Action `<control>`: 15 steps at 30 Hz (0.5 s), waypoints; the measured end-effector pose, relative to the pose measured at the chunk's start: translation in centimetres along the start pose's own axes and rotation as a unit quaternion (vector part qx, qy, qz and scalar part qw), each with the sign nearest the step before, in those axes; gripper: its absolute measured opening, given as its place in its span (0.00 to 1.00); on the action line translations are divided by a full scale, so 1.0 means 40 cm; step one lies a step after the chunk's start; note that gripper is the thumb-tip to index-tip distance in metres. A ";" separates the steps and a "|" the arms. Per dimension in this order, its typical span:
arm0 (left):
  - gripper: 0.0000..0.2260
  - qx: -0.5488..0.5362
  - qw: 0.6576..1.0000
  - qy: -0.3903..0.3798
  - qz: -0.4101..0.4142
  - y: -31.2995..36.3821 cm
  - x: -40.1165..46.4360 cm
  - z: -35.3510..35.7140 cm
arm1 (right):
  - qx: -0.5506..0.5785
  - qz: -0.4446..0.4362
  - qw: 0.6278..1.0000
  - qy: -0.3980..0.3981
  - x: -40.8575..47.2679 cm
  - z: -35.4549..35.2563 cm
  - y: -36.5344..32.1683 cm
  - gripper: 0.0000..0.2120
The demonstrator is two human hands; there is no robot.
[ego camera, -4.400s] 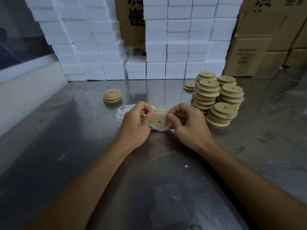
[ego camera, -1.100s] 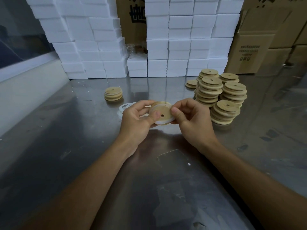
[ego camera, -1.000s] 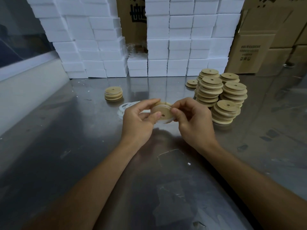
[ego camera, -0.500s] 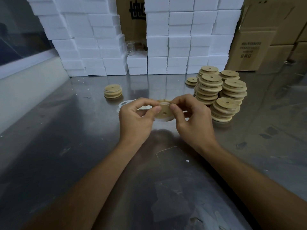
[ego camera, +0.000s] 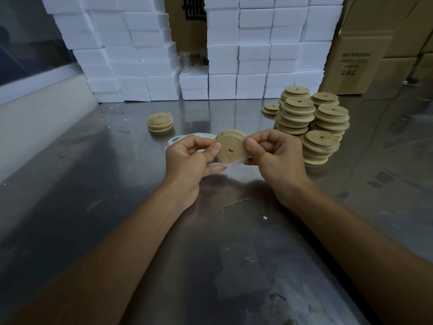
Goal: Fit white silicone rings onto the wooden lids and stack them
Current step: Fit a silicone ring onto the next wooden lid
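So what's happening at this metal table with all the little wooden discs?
A person is fitting a white silicone ring around a round wooden lid with a centre hole. The left hand and right hand both pinch the lid's edge above the steel table. More loose white rings lie just behind the hands. A short stack of lids sits at far left, and tall stacks of wooden lids stand to the right, before white foam boxes.
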State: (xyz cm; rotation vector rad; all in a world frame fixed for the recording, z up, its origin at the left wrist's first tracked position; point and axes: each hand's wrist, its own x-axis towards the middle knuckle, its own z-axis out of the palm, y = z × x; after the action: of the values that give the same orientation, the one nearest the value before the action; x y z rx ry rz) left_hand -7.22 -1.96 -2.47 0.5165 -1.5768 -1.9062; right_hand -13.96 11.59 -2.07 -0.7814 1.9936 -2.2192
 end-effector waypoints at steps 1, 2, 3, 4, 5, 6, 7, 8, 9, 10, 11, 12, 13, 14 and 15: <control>0.10 -0.003 1.000 -0.004 -0.003 0.003 -0.002 0.000 | 0.005 -0.002 1.000 -0.001 0.000 -0.001 -0.001 0.06; 0.09 -0.006 1.000 -0.007 -0.006 0.004 -0.003 0.001 | 0.004 -0.006 1.000 -0.002 -0.001 -0.002 -0.002 0.05; 0.09 -0.009 1.000 -0.009 -0.008 0.005 -0.004 0.001 | -0.001 -0.010 1.000 -0.004 -0.002 -0.002 -0.002 0.03; 0.09 -0.010 1.000 -0.010 -0.010 0.006 -0.005 0.001 | -0.006 -0.014 1.000 -0.007 -0.003 -0.001 -0.002 0.02; 0.09 -0.012 1.000 -0.011 -0.014 0.006 -0.005 0.001 | -0.006 -0.017 1.000 -0.008 -0.003 -0.001 -0.002 0.01; 0.08 -0.017 1.000 -0.013 -0.020 0.007 -0.006 0.001 | -0.002 -0.016 1.000 -0.009 -0.003 0.000 -0.001 0.02; 0.08 -0.024 0.999 -0.015 -0.026 0.008 -0.006 0.000 | 0.000 -0.015 1.000 -0.010 -0.003 0.000 0.000 0.02; 0.08 -0.029 0.999 -0.018 -0.032 0.009 -0.004 -0.002 | -0.003 -0.015 1.000 -0.011 -0.003 -0.001 0.002 0.02; 0.08 -0.031 0.999 -0.023 -0.035 0.010 -0.003 -0.002 | -0.006 -0.014 1.000 -0.012 -0.002 -0.001 0.003 0.02; 0.08 -0.030 0.998 -0.027 -0.038 0.010 -0.003 -0.003 | -0.007 -0.014 1.000 -0.011 -0.002 -0.002 0.005 0.02; 0.09 -0.024 0.999 -0.030 -0.036 0.009 -0.003 -0.002 | -0.007 -0.016 1.000 -0.009 -0.001 -0.003 0.007 0.02; 0.09 -0.010 0.999 -0.030 -0.027 0.006 -0.002 -0.002 | -0.014 -0.023 1.000 -0.004 -0.001 -0.003 0.010 0.02; 0.09 0.014 0.999 -0.027 -0.011 0.001 -0.001 0.000 | -0.033 -0.035 0.999 0.003 -0.001 -0.003 0.013 0.02; 0.09 0.044 0.999 -0.025 0.013 -0.003 -0.003 0.001 | -0.062 -0.052 0.997 0.010 -0.001 -0.004 0.017 0.03; 0.09 0.079 0.995 -0.027 0.046 -0.008 -0.004 0.002 | -0.094 -0.072 0.993 0.015 -0.001 -0.006 0.021 0.03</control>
State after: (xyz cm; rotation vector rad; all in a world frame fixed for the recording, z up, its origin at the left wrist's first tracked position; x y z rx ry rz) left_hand -7.23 -1.75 -2.79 0.4531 -1.7644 -1.7490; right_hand -14.25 11.70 -2.88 -0.9454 2.2539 -2.1499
